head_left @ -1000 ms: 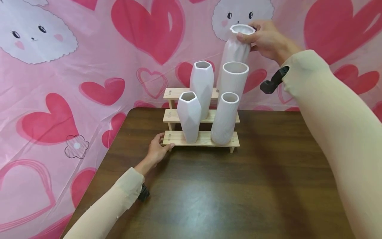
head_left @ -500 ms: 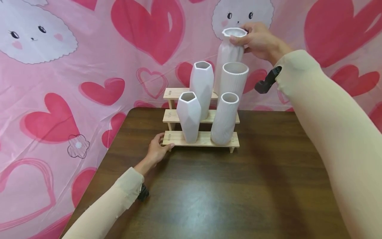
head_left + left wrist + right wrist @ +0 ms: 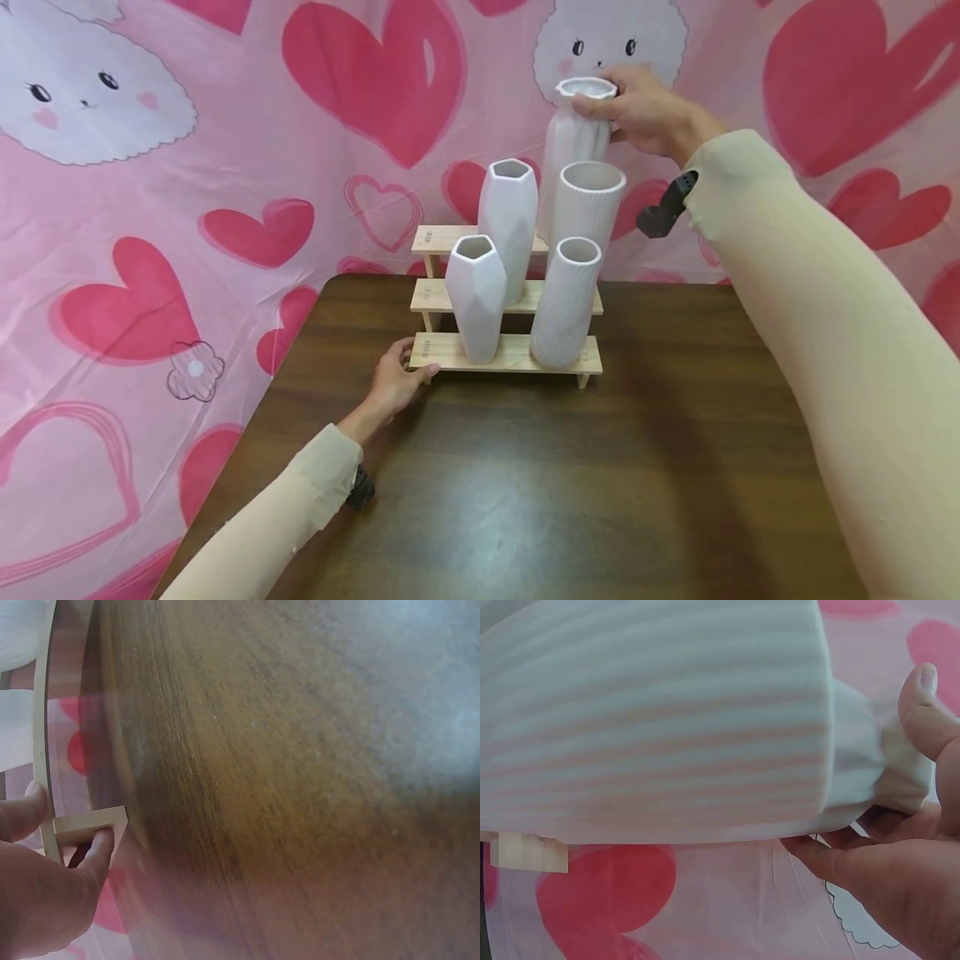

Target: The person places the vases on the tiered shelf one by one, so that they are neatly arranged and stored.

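Observation:
My right hand grips the neck of a tall white vase with a wavy rim, thumb on the near side. This vase stands upright over the right end of the top step, its base hidden behind a ribbed white vase. Low at the left, my left hand holds the end of the bottom step of a three-tier wooden stand. In the left wrist view the thumb lies against the board and a finger hooks round the stand's leg. The right wrist view shows the ribbed vase covering most of the held one.
Two faceted white vases, a front one and a taller one behind, occupy the left half of the lower two steps. A short round white vase is at front right. The stand rests on a dark wooden table before a pink heart-patterned cloth.
My right hand has brought the wavy-rimmed vase left and a little down, over the top step. The left hand keeps its place on the stand.

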Action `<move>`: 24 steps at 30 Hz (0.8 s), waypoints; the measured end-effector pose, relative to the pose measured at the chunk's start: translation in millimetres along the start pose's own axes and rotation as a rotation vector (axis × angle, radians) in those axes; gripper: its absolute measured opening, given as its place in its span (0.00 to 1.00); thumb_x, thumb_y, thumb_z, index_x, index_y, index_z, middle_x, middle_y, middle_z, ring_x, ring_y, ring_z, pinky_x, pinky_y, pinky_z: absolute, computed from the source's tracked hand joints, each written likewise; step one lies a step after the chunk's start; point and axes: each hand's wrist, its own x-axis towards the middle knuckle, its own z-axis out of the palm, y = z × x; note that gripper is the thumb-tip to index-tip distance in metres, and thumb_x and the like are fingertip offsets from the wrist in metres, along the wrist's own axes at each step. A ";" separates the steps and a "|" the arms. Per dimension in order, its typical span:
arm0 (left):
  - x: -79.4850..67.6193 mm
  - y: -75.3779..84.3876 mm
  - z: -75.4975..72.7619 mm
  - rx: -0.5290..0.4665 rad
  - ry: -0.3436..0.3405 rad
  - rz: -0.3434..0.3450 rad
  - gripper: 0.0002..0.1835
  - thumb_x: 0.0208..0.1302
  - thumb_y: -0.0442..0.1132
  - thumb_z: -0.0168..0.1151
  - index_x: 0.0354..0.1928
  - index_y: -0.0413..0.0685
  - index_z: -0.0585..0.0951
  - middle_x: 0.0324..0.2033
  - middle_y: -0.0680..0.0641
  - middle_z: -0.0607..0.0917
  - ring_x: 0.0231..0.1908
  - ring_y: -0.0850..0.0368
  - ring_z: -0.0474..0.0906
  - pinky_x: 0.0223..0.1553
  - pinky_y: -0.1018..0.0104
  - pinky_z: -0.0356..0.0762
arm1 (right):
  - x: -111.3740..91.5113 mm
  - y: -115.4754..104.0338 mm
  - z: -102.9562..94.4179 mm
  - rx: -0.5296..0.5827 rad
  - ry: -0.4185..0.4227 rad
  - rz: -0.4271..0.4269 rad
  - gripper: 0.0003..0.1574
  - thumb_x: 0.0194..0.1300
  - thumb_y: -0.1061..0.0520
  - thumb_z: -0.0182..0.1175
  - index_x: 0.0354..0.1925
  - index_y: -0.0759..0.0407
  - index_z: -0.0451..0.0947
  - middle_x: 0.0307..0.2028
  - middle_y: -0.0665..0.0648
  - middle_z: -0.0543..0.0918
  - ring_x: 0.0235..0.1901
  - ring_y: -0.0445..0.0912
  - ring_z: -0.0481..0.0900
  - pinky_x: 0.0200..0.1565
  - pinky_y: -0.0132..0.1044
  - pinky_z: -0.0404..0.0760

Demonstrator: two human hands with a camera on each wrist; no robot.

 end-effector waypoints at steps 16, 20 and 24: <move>1.3 -2.0 3.2 -0.014 -0.004 0.000 0.35 0.60 0.36 0.68 0.67 0.41 0.63 0.57 0.38 0.77 0.46 0.50 0.78 0.41 0.67 0.74 | -1.2 6.0 -1.6 0.029 -0.004 -0.026 0.40 0.65 0.48 0.60 0.69 0.57 0.58 0.52 0.50 0.70 0.52 0.45 0.68 0.64 0.47 0.60; 1.1 -2.6 3.3 -0.010 -0.002 -0.007 0.36 0.60 0.36 0.68 0.68 0.41 0.63 0.57 0.38 0.76 0.47 0.50 0.77 0.41 0.67 0.73 | -1.9 6.9 -0.7 0.044 0.006 -0.021 0.40 0.64 0.48 0.61 0.69 0.57 0.59 0.52 0.50 0.71 0.52 0.45 0.68 0.65 0.48 0.59; 1.1 -2.2 3.6 -0.010 0.000 -0.004 0.36 0.60 0.36 0.68 0.68 0.41 0.63 0.57 0.38 0.76 0.46 0.50 0.78 0.40 0.68 0.73 | -4.2 7.9 -1.4 0.073 0.006 -0.032 0.38 0.66 0.46 0.58 0.69 0.56 0.60 0.53 0.51 0.70 0.54 0.46 0.66 0.67 0.48 0.57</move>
